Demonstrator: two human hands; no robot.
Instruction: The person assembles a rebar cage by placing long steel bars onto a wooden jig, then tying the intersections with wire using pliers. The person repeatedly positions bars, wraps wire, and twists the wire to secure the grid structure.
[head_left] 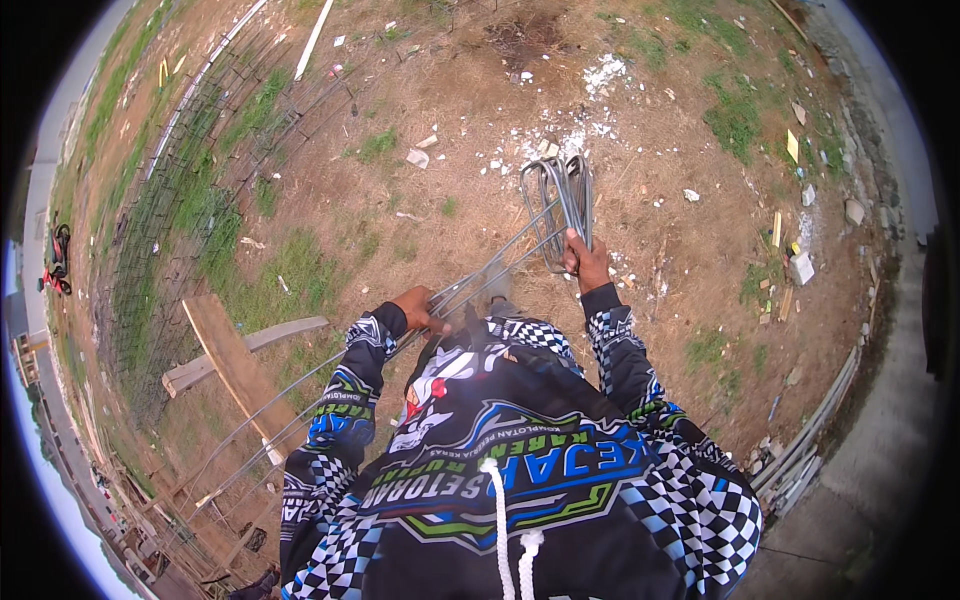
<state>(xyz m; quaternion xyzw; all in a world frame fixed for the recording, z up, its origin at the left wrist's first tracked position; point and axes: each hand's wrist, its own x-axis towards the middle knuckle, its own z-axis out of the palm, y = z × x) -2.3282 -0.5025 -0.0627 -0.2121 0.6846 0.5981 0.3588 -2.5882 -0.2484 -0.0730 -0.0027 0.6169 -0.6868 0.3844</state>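
A bundle of steel rebar stirrups, bent into narrow rectangular loops, stands out in front of me. My right hand is closed around the near end of these loops. Long thin steel bars slant from the stirrups down to the lower left, passing under my left forearm. Around the bars, close to my body, my left hand is closed. Whether the bars run through the loops or only lie against them, I cannot tell. Patterned long sleeves cover both my arms.
Two wooden boards lie crossed at the left. Beyond them spreads a steel mesh over grass. White rubble is scattered ahead on bare soil. To the right lie a white block, wood scraps and several pipes beside a concrete strip.
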